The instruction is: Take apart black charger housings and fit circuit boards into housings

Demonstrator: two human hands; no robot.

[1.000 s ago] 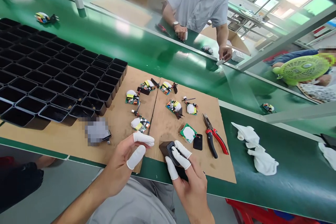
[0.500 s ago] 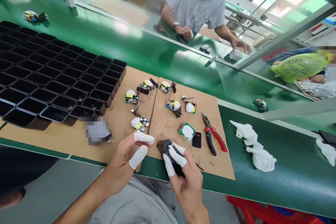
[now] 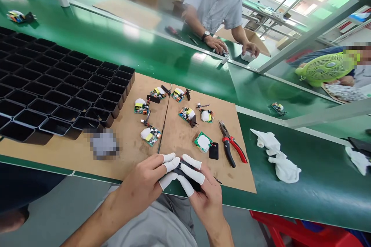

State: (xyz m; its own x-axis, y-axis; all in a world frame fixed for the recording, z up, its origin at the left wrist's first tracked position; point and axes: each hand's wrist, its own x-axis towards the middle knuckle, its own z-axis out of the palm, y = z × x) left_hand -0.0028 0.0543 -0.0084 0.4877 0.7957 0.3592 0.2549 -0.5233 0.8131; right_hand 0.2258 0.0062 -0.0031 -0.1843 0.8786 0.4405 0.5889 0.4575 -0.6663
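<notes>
Close to the table's front edge, both hands are on a black plastic case point(image 3: 190, 181), which their fingers largely cover. My left hand point(image 3: 147, 173) pinches its left end, with white finger cots on the thumb and fingertips. My right hand point(image 3: 208, 197), also in white finger cots, wraps its fingers and thumb round the other side. Just beyond lies a green circuit board point(image 3: 203, 142) with a white blob on it, beside a flat black plate point(image 3: 213, 151). To the right are red-and-black pliers point(image 3: 231, 143), jaws pointing away.
Rows of open black cases point(image 3: 55, 96) fill the left side. Several small circuit boards point(image 3: 151, 136) lie on the brown cardboard point(image 3: 179, 131). White cloth pieces point(image 3: 285, 168) rest at right. Across the bench, a co-worker's hands point(image 3: 218, 45) handle small parts near a green fan point(image 3: 327, 67).
My left hand has moved right and closed onto the black case; before, it was apart from it with thumb and fingers spread. The view has shifted slightly. The co-worker's hands have moved closer together.
</notes>
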